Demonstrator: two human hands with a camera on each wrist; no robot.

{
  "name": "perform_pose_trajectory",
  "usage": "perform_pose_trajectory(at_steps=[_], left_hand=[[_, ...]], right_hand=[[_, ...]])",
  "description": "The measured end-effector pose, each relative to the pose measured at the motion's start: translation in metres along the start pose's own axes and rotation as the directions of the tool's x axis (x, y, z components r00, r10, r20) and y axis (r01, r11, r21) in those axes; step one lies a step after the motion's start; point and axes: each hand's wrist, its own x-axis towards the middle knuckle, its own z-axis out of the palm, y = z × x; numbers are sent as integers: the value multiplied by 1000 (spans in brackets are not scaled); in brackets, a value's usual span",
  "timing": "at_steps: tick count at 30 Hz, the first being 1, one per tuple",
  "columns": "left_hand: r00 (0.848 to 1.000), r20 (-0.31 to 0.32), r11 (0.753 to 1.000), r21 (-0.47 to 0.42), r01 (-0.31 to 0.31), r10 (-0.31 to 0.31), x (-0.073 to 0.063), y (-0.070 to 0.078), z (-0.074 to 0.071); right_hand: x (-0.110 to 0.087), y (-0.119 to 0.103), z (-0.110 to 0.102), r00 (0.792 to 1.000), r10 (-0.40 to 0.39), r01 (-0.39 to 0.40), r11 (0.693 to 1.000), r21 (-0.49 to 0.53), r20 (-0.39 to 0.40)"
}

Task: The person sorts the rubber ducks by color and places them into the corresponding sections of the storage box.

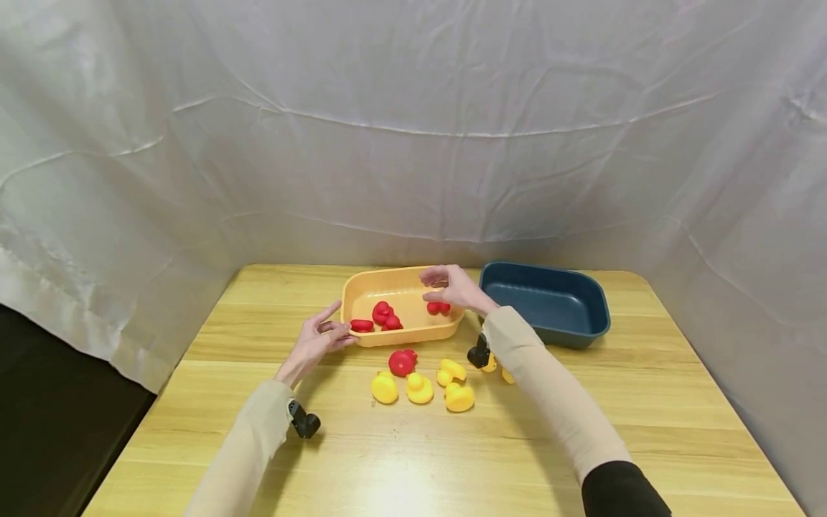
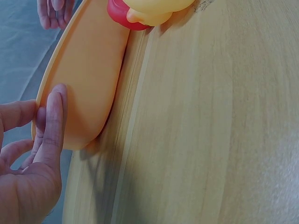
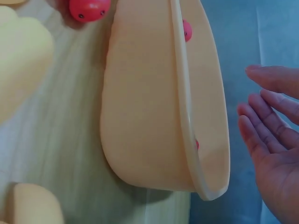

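Smooth red ducks [image 1: 382,313], oblong tub [image 1: 407,335]

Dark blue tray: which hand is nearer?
Right. The right hand is just left of the dark blue tray, over the right end of the orange tray; the left hand touches that tray's left end.

You have open tabletop [image 1: 388,438] on your near side, and can drop into the blue tray [image 1: 545,305] from above. Low passage toward the orange tray [image 1: 407,335] is blocked by a red duck [image 1: 403,363] and four yellow ducks [image 1: 419,389]; two more peek out beside your right forearm [image 1: 549,391]. Your left hand [image 1: 316,340] occupies the orange tray's near left corner, your right hand [image 1: 454,286] hangs over its right end, and the curtain [image 1: 413,179] walls off the space behind both trays.
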Motion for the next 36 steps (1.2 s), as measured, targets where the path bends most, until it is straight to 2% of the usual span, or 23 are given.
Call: perform_pose_trajectory(at_steps=[6, 15, 23, 28, 31, 36], left_hand=[[1000, 7, 1000, -5, -6, 6, 1, 0, 1], [1000, 18, 1000, -5, -20, 20, 0, -1, 2], [999, 17, 999, -25, -28, 28, 0, -2, 1], [999, 21, 999, -26, -32, 32, 0, -3, 0], [999, 22, 999, -27, -32, 32, 0, -4, 0], [999, 20, 999, -26, -31, 32, 0, -4, 0]], right_hand=[[-22, 1, 4, 992, -126, 126, 990, 65, -19], [-60, 3, 22, 985, -172, 173, 975, 141, -23], [-80, 9, 49, 991, -126, 116, 977, 180, 45], [-81, 18, 61, 991, -110, 97, 984, 146, 82], [-80, 20, 67, 990, -106, 96, 990, 102, 91], [-78, 21, 72, 991, -84, 75, 993, 86, 104]])
